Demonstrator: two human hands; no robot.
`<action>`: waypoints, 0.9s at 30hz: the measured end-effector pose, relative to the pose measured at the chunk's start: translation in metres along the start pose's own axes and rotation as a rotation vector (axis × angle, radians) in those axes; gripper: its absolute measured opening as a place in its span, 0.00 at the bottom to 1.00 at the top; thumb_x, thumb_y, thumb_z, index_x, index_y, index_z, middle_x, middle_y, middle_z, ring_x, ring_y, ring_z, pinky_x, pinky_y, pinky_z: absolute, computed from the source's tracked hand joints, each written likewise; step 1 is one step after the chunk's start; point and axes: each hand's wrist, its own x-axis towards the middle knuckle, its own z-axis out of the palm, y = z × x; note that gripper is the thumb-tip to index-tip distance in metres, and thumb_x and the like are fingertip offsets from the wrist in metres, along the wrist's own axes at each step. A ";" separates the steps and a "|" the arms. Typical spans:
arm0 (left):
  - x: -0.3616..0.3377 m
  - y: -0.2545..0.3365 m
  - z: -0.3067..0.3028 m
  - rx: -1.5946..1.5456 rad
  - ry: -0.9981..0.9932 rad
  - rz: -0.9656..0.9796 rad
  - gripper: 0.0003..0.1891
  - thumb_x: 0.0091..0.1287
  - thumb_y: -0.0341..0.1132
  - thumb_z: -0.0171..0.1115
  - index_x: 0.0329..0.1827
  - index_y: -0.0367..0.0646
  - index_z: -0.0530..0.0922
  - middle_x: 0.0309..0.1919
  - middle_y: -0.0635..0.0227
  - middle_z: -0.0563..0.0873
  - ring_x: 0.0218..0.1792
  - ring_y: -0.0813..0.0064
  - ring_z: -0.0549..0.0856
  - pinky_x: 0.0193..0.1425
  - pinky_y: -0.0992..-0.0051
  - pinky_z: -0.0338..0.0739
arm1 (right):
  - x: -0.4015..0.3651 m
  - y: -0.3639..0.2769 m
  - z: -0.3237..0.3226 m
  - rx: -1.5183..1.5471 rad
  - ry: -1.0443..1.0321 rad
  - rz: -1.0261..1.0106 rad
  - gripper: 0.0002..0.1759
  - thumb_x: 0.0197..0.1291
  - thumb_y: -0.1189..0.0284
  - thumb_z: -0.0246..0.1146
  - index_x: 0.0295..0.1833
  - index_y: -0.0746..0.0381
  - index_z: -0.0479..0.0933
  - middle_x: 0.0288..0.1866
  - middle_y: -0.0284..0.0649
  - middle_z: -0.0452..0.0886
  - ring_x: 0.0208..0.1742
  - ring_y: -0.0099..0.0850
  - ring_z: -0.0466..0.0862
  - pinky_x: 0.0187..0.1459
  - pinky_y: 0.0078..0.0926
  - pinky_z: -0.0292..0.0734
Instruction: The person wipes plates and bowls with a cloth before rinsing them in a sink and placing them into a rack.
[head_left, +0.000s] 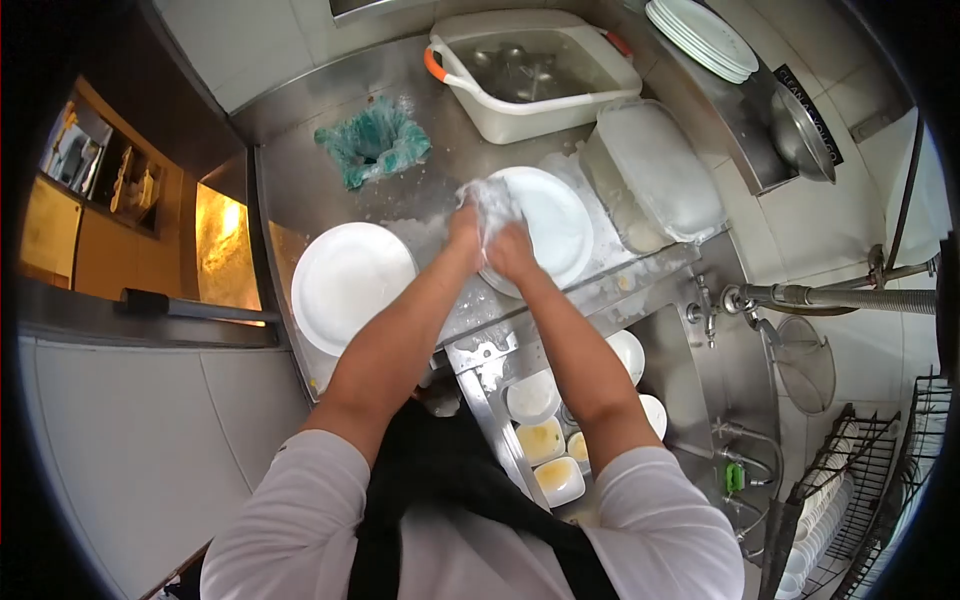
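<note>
My left hand [463, 237] and my right hand [511, 246] are close together, both closed around a white foamy bundle [492, 203]. Suds cover it, so whether it is a sponge or a cloth cannot be told. The bundle is at the left edge of a white plate [553, 225] wet with soapy water. My right hand is over that plate's rim; my left is just off its left side. Another white plate [350, 285] lies on the steel counter [285, 185], left of my forearms. Most of my fingers are hidden by foam.
Behind are a crumpled green plastic bag [372, 145], a white tub [500, 125] of water with metal utensils, and a cloudy plastic container [665, 185]. The sink [675, 375] holds several white bowls [560, 482]. A tap [708, 310] and dish racks [850, 480] are right.
</note>
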 end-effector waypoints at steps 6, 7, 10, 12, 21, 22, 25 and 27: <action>-0.034 0.009 0.030 0.501 0.266 -0.042 0.34 0.71 0.56 0.54 0.63 0.29 0.72 0.59 0.49 0.79 0.58 0.58 0.79 0.60 0.61 0.73 | -0.072 0.019 -0.071 -0.292 0.224 -0.081 0.35 0.71 0.56 0.47 0.78 0.57 0.51 0.80 0.47 0.50 0.80 0.41 0.49 0.77 0.50 0.40; -0.030 0.010 0.028 0.492 0.267 -0.086 0.35 0.70 0.57 0.54 0.64 0.29 0.71 0.60 0.49 0.78 0.59 0.58 0.78 0.61 0.61 0.73 | -0.069 0.034 -0.073 -0.453 0.290 -0.024 0.36 0.72 0.53 0.45 0.79 0.58 0.50 0.75 0.51 0.60 0.77 0.44 0.57 0.75 0.54 0.41; -0.024 0.008 0.022 0.439 0.241 -0.081 0.36 0.70 0.59 0.54 0.65 0.31 0.71 0.62 0.48 0.76 0.60 0.58 0.78 0.62 0.60 0.72 | -0.030 0.028 -0.088 -0.507 0.154 0.224 0.35 0.72 0.50 0.41 0.77 0.60 0.54 0.62 0.56 0.75 0.68 0.47 0.71 0.73 0.63 0.41; -0.019 0.009 0.025 0.462 0.295 -0.058 0.35 0.70 0.58 0.55 0.66 0.34 0.70 0.61 0.50 0.77 0.59 0.56 0.79 0.60 0.56 0.74 | -0.003 0.015 -0.077 -0.385 -0.052 0.329 0.33 0.72 0.50 0.40 0.71 0.62 0.65 0.51 0.56 0.83 0.61 0.47 0.79 0.72 0.65 0.41; 0.005 -0.004 -0.001 0.273 -0.028 -0.090 0.22 0.67 0.45 0.64 0.53 0.34 0.77 0.45 0.55 0.84 0.41 0.60 0.85 0.42 0.58 0.81 | -0.089 -0.028 -0.031 -0.127 0.272 -0.235 0.32 0.67 0.57 0.49 0.72 0.63 0.64 0.69 0.54 0.69 0.74 0.46 0.63 0.76 0.52 0.41; 0.002 -0.006 0.004 0.531 0.100 -0.003 0.19 0.66 0.40 0.67 0.51 0.32 0.78 0.43 0.56 0.84 0.38 0.61 0.85 0.40 0.60 0.81 | -0.106 -0.022 -0.040 -0.134 0.279 -0.232 0.32 0.67 0.57 0.49 0.72 0.63 0.64 0.69 0.54 0.69 0.74 0.46 0.63 0.76 0.52 0.41; -0.012 -0.006 0.000 0.553 0.034 0.105 0.21 0.61 0.33 0.70 0.51 0.26 0.76 0.44 0.52 0.85 0.40 0.61 0.85 0.43 0.61 0.81 | -0.131 0.001 -0.072 -0.457 0.339 -0.026 0.41 0.61 0.60 0.61 0.76 0.64 0.55 0.77 0.51 0.56 0.80 0.45 0.50 0.76 0.42 0.49; -0.024 -0.005 -0.002 0.619 0.022 0.177 0.24 0.60 0.35 0.71 0.51 0.23 0.76 0.45 0.49 0.85 0.43 0.60 0.85 0.45 0.62 0.80 | -0.132 0.017 -0.085 -0.115 0.505 0.221 0.42 0.58 0.65 0.66 0.75 0.65 0.57 0.74 0.55 0.61 0.77 0.46 0.57 0.75 0.39 0.53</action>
